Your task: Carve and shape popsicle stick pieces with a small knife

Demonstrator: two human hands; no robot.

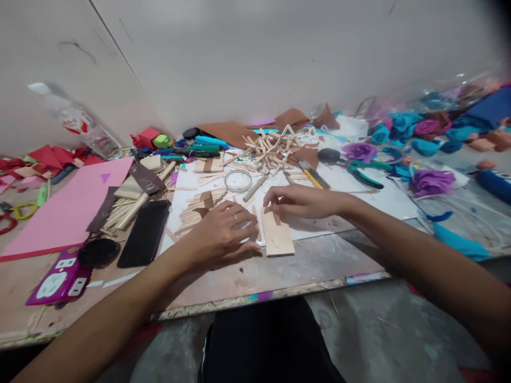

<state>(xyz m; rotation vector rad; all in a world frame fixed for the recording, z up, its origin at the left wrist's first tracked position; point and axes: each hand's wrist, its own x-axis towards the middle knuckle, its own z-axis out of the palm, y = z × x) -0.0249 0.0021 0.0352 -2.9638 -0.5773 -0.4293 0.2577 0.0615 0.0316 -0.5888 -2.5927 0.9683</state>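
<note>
A pale flat wooden block (280, 239) lies near the table's front edge. My right hand (295, 202) bends over its far end, fingers curled down against it; whether a small piece is also between the fingertips is hidden. To the left of the block, my left hand (229, 229) hovers low with its fingers apart and ring-wearing, holding nothing that I can see. Thin wooden sticks (257, 223) lie between this hand and the block. A row of flat sticks (199, 207) is spread just beyond my left hand. A grey-handled craft knife (255, 187) rests behind both hands.
Past the hands stand a heap of sticks (275, 149), a wire coil (238, 181), a yellow cutter (313, 175) and green-handled pliers (367, 173). At left are a black phone (144, 234), a purple power strip (59, 279) and pink sheet (75, 207). Paper flowers (433, 182) crowd the right.
</note>
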